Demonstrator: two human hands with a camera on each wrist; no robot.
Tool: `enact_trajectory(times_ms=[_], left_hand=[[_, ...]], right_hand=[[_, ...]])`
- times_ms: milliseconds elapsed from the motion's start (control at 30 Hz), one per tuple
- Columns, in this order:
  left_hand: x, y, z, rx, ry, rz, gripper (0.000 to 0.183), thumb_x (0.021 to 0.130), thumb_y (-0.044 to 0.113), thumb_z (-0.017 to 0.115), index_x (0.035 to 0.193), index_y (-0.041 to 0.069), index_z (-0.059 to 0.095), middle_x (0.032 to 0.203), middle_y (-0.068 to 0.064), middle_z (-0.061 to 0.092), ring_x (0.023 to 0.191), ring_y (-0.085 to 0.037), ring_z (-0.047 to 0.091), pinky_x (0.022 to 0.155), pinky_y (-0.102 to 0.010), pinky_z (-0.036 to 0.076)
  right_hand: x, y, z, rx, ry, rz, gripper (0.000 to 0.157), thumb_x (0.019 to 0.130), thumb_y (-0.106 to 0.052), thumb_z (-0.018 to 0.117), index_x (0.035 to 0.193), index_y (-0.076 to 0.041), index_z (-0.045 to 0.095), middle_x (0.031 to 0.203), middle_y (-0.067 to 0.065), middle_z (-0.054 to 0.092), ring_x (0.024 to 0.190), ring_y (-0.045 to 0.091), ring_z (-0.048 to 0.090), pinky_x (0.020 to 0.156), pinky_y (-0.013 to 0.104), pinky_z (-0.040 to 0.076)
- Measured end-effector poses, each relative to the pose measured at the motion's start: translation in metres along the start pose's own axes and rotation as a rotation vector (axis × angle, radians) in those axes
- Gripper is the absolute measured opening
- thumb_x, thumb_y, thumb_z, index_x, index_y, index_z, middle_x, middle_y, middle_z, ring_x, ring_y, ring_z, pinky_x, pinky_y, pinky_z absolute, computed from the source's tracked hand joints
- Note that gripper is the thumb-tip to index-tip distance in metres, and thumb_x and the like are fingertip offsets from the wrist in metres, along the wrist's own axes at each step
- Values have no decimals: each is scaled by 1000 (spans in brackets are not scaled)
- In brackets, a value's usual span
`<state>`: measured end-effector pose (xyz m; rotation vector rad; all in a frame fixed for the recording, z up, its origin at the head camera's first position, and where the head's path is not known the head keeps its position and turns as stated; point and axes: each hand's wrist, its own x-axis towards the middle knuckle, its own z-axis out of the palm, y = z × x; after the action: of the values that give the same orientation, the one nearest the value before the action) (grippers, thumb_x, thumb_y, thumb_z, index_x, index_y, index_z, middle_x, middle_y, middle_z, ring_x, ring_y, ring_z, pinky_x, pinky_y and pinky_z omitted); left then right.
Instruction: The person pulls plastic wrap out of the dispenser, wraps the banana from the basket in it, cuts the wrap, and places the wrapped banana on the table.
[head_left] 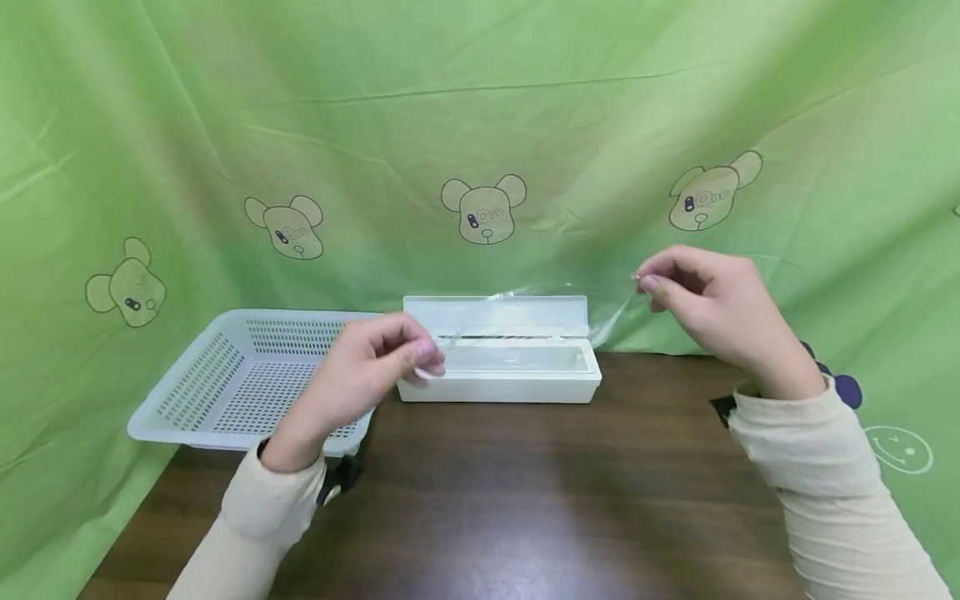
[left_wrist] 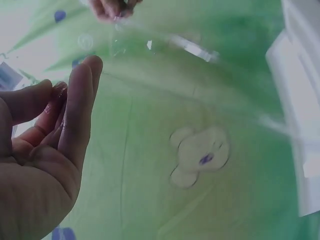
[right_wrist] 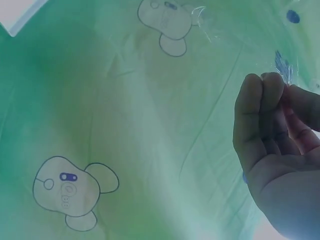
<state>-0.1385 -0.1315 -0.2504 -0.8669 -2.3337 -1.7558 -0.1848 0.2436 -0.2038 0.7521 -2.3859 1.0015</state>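
A sheet of clear cling film (head_left: pixel 613 321) stretches between my hands, above and in front of a white cling film dispenser box (head_left: pixel 498 390) whose lid (head_left: pixel 495 312) stands up at the back. At the box's left front, my left hand (head_left: pixel 371 358) pinches one side of the film between thumb and fingers. Higher up on the right, my right hand (head_left: pixel 716 304) pinches the other side; gathered film (right_wrist: pixel 283 67) pokes out past its fingertips in the right wrist view. The film is so transparent that most of its outline, including any link to the box, is hard to make out.
A white perforated plastic basket (head_left: pixel 206 435) stands on the left of the dark wooden table (head_left: pixel 525 492), partly behind my left arm. A green curtain (head_left: pixel 585 133) printed with bear heads hangs right behind the box and around the sides.
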Motion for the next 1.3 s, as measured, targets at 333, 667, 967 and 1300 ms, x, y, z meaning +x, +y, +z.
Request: enact_trajectory(times_ms=[333, 667, 967, 1300], left_hand=[[-72, -25, 24, 78, -171, 53, 7, 98, 14, 67, 95, 17, 72, 86, 3, 70, 77, -14, 66, 67, -31, 58], [-120, -49, 13, 286, -278, 189, 12, 99, 12, 66, 99, 25, 67, 90, 14, 64, 81, 1, 58, 71, -17, 50], [-138, -65, 11, 363, -353, 252, 11, 97, 14, 69, 98, 24, 68, 92, 18, 59, 82, 6, 56, 74, -12, 47], [-144, -73, 9, 438, -447, 173, 13, 95, 15, 71, 91, 27, 67, 88, 20, 56, 79, 8, 54, 71, -7, 43]], right_hand=[[-62, 6, 9, 172, -19, -325, 42, 74, 30, 63, 103, 1, 74, 106, 8, 72, 82, 8, 65, 70, 15, 53], [-127, 4, 27, 239, -158, -415, 17, 103, -12, 58, 108, -4, 72, 101, 4, 72, 96, 7, 67, 84, 15, 51], [-168, 0, 52, 75, -159, -498, 24, 108, -23, 49, 103, -15, 71, 98, -11, 60, 88, -5, 54, 67, 10, 44], [-208, 7, 82, -162, -252, -394, 27, 108, -20, 45, 95, -29, 67, 86, -22, 41, 76, -7, 41, 63, 4, 30]])
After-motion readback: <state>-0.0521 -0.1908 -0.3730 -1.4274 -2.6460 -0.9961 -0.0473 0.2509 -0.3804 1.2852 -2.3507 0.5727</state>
